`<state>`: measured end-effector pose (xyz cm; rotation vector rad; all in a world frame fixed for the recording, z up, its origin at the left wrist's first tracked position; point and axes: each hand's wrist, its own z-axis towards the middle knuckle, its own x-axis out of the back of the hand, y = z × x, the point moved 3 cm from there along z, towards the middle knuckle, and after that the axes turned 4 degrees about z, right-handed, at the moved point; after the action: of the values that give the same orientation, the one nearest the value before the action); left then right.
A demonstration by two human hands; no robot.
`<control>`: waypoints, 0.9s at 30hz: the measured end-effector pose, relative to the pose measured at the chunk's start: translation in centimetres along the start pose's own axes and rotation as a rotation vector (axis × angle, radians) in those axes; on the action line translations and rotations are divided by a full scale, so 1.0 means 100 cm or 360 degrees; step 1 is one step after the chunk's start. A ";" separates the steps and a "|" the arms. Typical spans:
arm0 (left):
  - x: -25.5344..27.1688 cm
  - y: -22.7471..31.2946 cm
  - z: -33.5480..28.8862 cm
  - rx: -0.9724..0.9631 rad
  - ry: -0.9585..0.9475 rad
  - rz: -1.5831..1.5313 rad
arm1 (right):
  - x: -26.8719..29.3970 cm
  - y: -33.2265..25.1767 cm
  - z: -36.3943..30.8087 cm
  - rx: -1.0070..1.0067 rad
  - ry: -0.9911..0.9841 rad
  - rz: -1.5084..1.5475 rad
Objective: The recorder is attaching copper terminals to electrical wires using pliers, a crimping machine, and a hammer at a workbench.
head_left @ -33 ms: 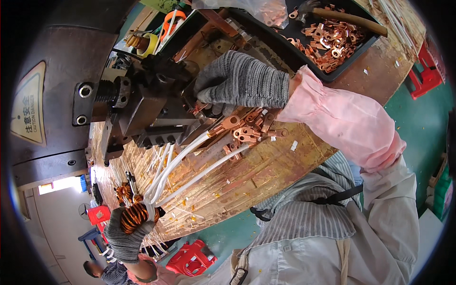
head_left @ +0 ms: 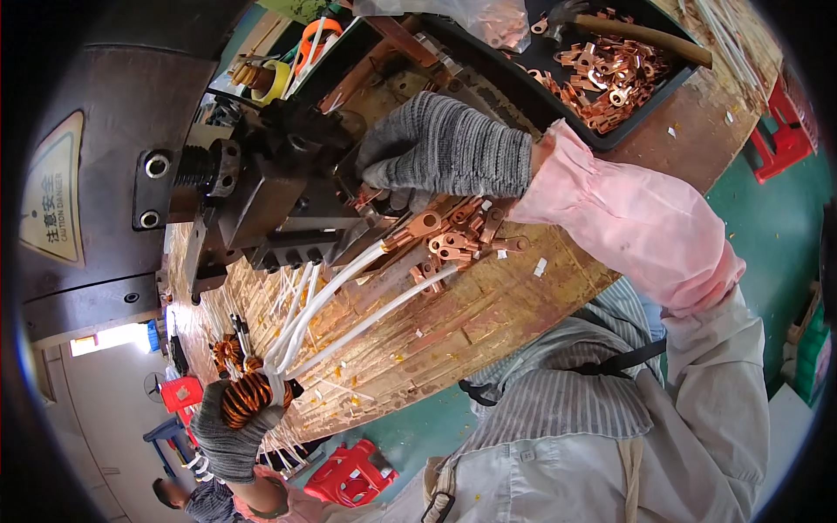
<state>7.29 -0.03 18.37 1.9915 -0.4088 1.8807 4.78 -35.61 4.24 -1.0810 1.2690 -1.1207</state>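
Observation:
My left hand, in a grey knitted glove, is wrapped around a wound copper coil at the lower left. White-sleeved leads run from the coil up toward the metal press; one ends in a copper terminal lug. My right hand, gloved alike and with a pink sleeve cover, is closed at the press's tooling. Its fingertips pinch together beside a bit of copper, but what they hold is hidden. Several loose copper lugs lie in a heap just below that hand.
A black tray of copper lugs stands at the far right, with a hammer across it. Wire offcuts and scraps litter the wooden bench. Another coil sits beyond my left hand. Red stools stand on the green floor; another person is at lower left.

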 end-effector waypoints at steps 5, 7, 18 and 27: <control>0.000 0.003 0.000 0.0010 0.0020 -0.0094 | 0.004 -0.005 -0.003 0.0102 0.0182 -0.0310; -0.001 0.004 0.000 0.0025 0.0019 -0.0086 | 0.010 -0.008 -0.007 0.0264 0.0330 -0.0557; 0.000 0.003 -0.001 0.0010 0.0011 0.0046 | 0.042 0.000 -0.047 0.0252 0.0421 -0.0024; -0.013 -0.004 -0.011 -0.0107 0.0309 0.0084 | 0.048 -0.002 -0.074 0.0178 0.0442 -0.0026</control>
<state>6.42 0.77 17.07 1.7518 -0.4672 2.0417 -2.67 -40.26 3.61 -0.8748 1.3953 -1.3733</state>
